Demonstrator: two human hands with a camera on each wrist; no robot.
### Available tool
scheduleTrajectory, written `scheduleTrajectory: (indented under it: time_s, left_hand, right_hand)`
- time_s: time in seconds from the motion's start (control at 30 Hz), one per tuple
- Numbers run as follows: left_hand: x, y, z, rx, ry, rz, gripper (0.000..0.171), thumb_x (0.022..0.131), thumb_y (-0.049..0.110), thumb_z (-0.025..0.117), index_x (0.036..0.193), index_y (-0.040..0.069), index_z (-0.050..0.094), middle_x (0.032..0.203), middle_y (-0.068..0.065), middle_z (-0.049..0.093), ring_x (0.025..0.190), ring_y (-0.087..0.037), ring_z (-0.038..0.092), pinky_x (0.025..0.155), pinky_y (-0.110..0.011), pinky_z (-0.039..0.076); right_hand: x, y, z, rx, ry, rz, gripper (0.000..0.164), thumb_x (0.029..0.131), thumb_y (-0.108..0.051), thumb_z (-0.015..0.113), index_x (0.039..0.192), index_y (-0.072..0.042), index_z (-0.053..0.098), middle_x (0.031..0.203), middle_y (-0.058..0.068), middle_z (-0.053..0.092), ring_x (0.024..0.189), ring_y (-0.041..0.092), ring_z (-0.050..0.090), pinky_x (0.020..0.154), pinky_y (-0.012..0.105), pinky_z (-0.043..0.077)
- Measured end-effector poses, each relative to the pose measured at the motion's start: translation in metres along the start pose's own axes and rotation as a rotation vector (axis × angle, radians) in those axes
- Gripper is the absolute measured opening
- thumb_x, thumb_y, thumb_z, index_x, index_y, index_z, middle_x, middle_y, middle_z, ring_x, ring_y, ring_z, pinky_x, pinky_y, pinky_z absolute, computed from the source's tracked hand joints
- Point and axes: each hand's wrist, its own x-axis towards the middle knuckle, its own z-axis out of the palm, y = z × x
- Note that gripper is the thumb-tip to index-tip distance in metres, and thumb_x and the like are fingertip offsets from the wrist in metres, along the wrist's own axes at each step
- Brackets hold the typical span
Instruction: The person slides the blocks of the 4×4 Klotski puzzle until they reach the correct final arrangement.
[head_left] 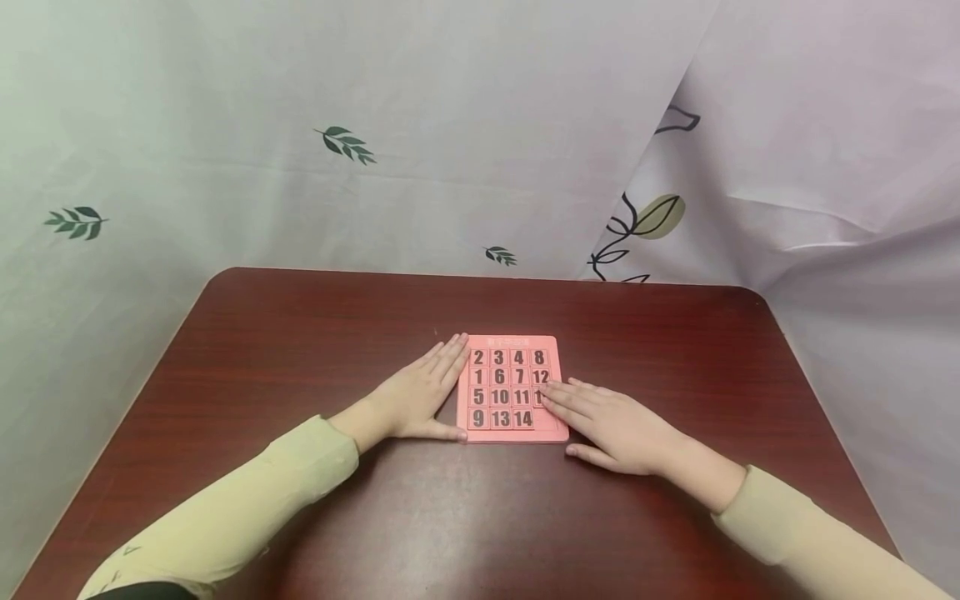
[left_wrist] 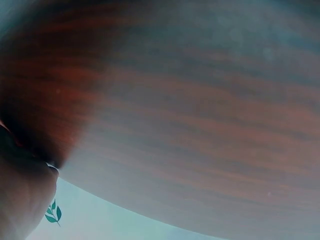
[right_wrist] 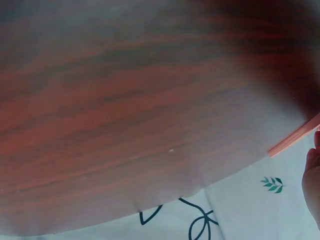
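Observation:
A pink sliding number puzzle [head_left: 510, 437] lies flat on the table in the head view. Its tiles read 2 3 4 8, then 1 6 7 12, then 5 10 11 and one partly covered, then 9 13 14. At the lower right, bare pink base shows. My left hand [head_left: 416, 396] rests along the puzzle's left edge, fingers extended, thumb at the near left corner. The straight fingers of my right hand [head_left: 618, 425] touch the right column, covering part of the third-row tile. The right wrist view catches the puzzle's pink side [right_wrist: 292, 136] beside the hand.
The dark red wooden table [head_left: 337, 325] has rounded far corners and surrounds the puzzle. Behind it hangs a pale curtain [head_left: 450, 125] with leaf prints, and another light cloth [head_left: 847, 167] hangs on the right.

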Motion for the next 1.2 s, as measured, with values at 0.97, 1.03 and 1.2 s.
scheduleTrajectory:
  time_s: [0.97, 1.03, 1.2]
  left_hand:
    - [-0.001, 0.000, -0.001, -0.012, 0.011, -0.005, 0.130, 0.087, 0.083, 0.059, 0.166, -0.010, 0.014, 0.176, -0.030, 0.008, 0.166, -0.040, 0.012, 0.137, -0.047, 0.019]
    - [-0.001, 0.000, 0.000, -0.012, 0.011, -0.004, 0.130, 0.087, 0.083, 0.059, 0.166, -0.010, 0.014, 0.176, -0.030, 0.008, 0.166, -0.040, 0.012, 0.137, -0.047, 0.019]
    - [0.000, 0.000, 0.000, -0.007, 0.010, 0.001, 0.130, 0.088, 0.084, 0.059, 0.166, -0.009, 0.013, 0.176, -0.030, 0.007, 0.166, -0.040, 0.012, 0.137, -0.047, 0.019]
  right_hand:
    - [0.008, 0.008, -0.007, 0.038, 0.042, -0.002, 0.072, 0.099, -0.041, 0.072, 0.157, -0.006, 0.051, 0.166, 0.009, 0.049, 0.153, 0.030, 0.049, 0.123, 0.053, 0.044]
    - [0.013, 0.015, -0.007, 0.039, 0.016, 0.031, 0.071, 0.100, -0.042, 0.071, 0.158, -0.007, 0.050, 0.167, 0.008, 0.048, 0.154, 0.029, 0.047, 0.125, 0.052, 0.041]
    - [0.020, 0.025, -0.006, 0.037, -0.046, 0.070, 0.071, 0.102, -0.045, 0.068, 0.160, -0.009, 0.048, 0.168, 0.007, 0.046, 0.157, 0.025, 0.044, 0.128, 0.049, 0.039]
